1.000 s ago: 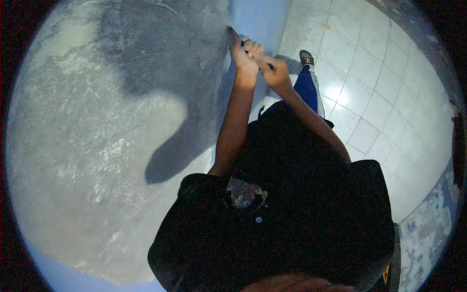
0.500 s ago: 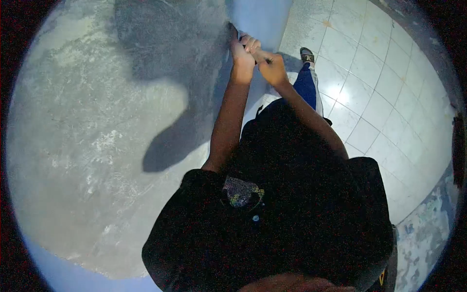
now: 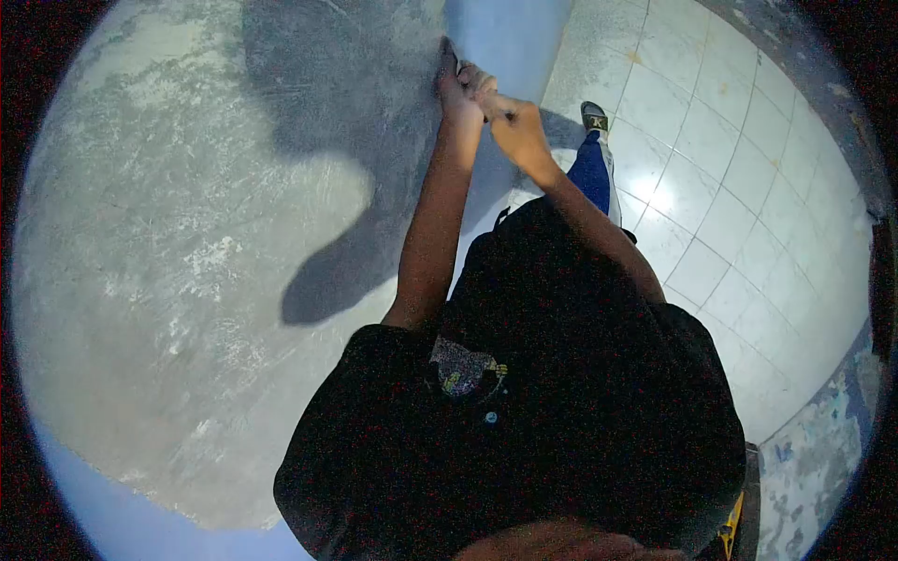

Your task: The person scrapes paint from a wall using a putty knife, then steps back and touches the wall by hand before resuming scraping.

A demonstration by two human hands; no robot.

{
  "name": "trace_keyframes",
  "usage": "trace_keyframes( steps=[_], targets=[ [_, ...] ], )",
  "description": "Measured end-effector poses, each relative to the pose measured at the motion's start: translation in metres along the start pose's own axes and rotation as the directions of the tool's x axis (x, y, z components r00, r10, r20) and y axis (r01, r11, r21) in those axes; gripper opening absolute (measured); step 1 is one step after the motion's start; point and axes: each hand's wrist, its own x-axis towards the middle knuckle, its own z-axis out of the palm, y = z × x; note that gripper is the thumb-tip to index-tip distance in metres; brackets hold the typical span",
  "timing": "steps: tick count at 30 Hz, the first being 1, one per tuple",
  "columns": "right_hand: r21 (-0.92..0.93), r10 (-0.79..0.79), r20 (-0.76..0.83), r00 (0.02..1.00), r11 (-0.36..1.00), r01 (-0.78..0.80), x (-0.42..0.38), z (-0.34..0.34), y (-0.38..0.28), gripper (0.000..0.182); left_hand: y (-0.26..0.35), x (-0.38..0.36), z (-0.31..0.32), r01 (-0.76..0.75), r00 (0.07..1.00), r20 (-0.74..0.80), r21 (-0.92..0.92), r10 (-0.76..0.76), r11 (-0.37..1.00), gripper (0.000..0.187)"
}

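My left hand [image 3: 466, 92] is raised at the top centre, close to the edge between a rough grey surface [image 3: 178, 271] and a pale blue strip [image 3: 505, 42]. Its fingers are curled round something too small and dark to identify. Just right of it and slightly lower, my right hand [image 3: 514, 122] is closed, its fingers pointing toward the left hand. What lies inside its grip is hidden. Both forearms reach up from a black shirt [image 3: 580, 402].
White floor tiles [image 3: 692, 168] lie on the right. My leg in blue trousers [image 3: 589, 173] and a dark sandal [image 3: 594, 117] rest on them. A large dark shadow [image 3: 346, 84] falls on the grey surface. Something yellow [image 3: 731, 524] shows at the lower right.
My left hand has shifted slightly left and up, while my right hand stays almost in place. The shadow has moved a little to the right across the grey surface.
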Motion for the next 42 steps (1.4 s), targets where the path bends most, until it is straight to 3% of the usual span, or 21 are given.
trace_keyframes(
  steps=[2, 5, 8, 11, 12, 15, 16, 19, 22, 25, 26, 29, 30, 31, 33, 36, 38, 39, 40, 41, 42],
  targets=[
    [-0.04, -0.001, -0.014, 1.0, 0.999, 0.0, -0.006, -0.007, 0.0, 0.017, -0.015, 0.001, 0.008, -0.111, 0.975, -0.187, 0.064, 0.122, 0.992, 0.046],
    [-0.069, -0.066, -0.026, 0.997, 0.996, 0.064, -0.007, -0.004, 0.001, 0.017, -0.007, -0.011, -0.013, -0.084, 0.994, 0.078, 0.05, 0.08, 0.995, 0.043],
    [-0.05, 0.0, 0.006, 1.0, 0.999, 0.001, -0.003, -0.011, 0.002, 0.018, -0.021, -0.004, 0.008, -0.22, 0.958, -0.179, 0.043, 0.224, 0.974, 0.043],
    [-0.03, -0.011, -0.008, 1.0, 0.999, 0.011, -0.013, -0.015, 0.0, 0.019, -0.031, -0.005, 0.009, -0.241, 0.948, -0.226, -0.042, 0.226, 0.97, 0.043],
    [-0.025, -0.047, -0.029, 0.998, 0.999, 0.047, -0.012, -0.015, -0.001, 0.02, -0.023, -0.001, -0.016, -0.335, 0.918, -0.183, 0.112, 0.351, 0.935, 0.042],
    [-0.169, 0.034, 0.005, 0.999, 0.985, -0.033, 0.004, -0.008, 0.001, 0.02, -0.003, 0.007, -0.016, -0.133, 0.991, -0.03, 0.034, 0.134, 0.991, 0.041],
    [-0.091, 0.115, 0.043, 0.992, 0.99, -0.111, 0.002, -0.019, -0.017, 0.021, -0.015, 0.008, -0.005, -0.166, 0.982, -0.096, -0.055, 0.16, 0.985, 0.04],
    [-0.097, -0.007, -0.022, 1.0, 0.995, 0.004, -0.003, -0.018, -0.009, 0.021, -0.024, 0.003, -0.004, -0.172, 0.984, -0.072, -0.154, 0.163, 0.973, 0.042],
    [-0.126, -0.15, -0.038, 0.988, 0.982, 0.144, -0.002, -0.001, -0.004, 0.022, -0.009, -0.003, -0.009, -0.099, 0.975, 0.197, -0.031, 0.104, 0.995, 0.044],
    [-0.115, 0.109, 0.064, 0.992, 0.988, -0.101, 0.0, -0.016, -0.016, 0.022, -0.011, 0.014, -0.024, 0.028, 0.951, 0.309, -0.146, 0.019, 0.989, 0.044],
    [-0.128, 0.08, 0.031, 0.996, 0.989, -0.075, -0.001, -0.019, -0.013, 0.021, -0.023, 0.02, -0.029, 0.007, 0.843, 0.532, -0.159, 0.08, 0.987, 0.047],
    [-0.123, -0.081, -0.064, 0.995, 0.99, 0.073, -0.001, -0.01, -0.007, 0.021, -0.018, -0.008, -0.03, 0.012, 0.971, 0.24, -0.107, 0.014, 0.994, 0.047],
    [-0.11, -0.163, -0.113, 0.98, 0.982, 0.15, -0.003, -0.005, -0.001, 0.021, -0.023, -0.03, -0.015, 0.15, 0.943, 0.308, -0.044, -0.13, 0.988, 0.047],
    [-0.105, -0.242, -0.165, 0.956, 0.968, 0.227, -0.004, -0.003, 0.007, 0.021, -0.026, -0.05, -0.009, 0.04, 0.99, 0.129, 0.152, -0.06, 0.988, 0.046],
    [-0.155, 0.03, -0.212, 0.977, 0.986, -0.064, 0.017, -0.011, 0.077, 0.024, -0.029, -0.091, -0.013, -0.077, 0.964, -0.175, 0.535, 0.199, 0.842, 0.043],
    [0.201, 0.473, -0.2, 0.858, 0.877, -0.436, 0.052, -0.049, 0.069, 0.034, -0.019, -0.166, -0.071, 0.015, 0.892, -0.268, 0.823, 0.364, 0.568, 0.039],
    [0.102, 0.279, -0.144, 0.949, 0.959, -0.266, 0.056, -0.048, 0.029, 0.039, -0.013, -0.213, -0.108, -0.057, 0.819, -0.291, 0.816, 0.495, 0.575, 0.036],
    [0.051, 0.192, -0.105, 0.976, 0.981, -0.188, 0.049, -0.046, 0.02, 0.042, -0.014, -0.241, -0.146, -0.133, 0.78, -0.336, 0.736, 0.528, 0.664, 0.035],
    [-0.068, -0.053, -0.05, 0.997, 0.996, 0.05, 0.048, -0.039, 0.018, 0.036, -0.007, -0.263, -0.222, -0.13, 0.705, -0.413, 0.724, 0.577, 0.677, 0.035],
    [-0.142, -0.086, -0.06, 0.995, 0.987, 0.076, 0.047, -0.03, 0.017, 0.037, -0.002, -0.271, -0.293, -0.055, 0.617, -0.563, 0.666, 0.55, 0.744, 0.039],
    [-0.161, -0.05, 0.019, 0.999, 0.986, 0.053, 0.043, -0.026, 0.023, 0.037, -0.02, -0.295, -0.296, -0.065, 0.563, -0.603, 0.65, 0.566, 0.757, 0.039]
  ],
)
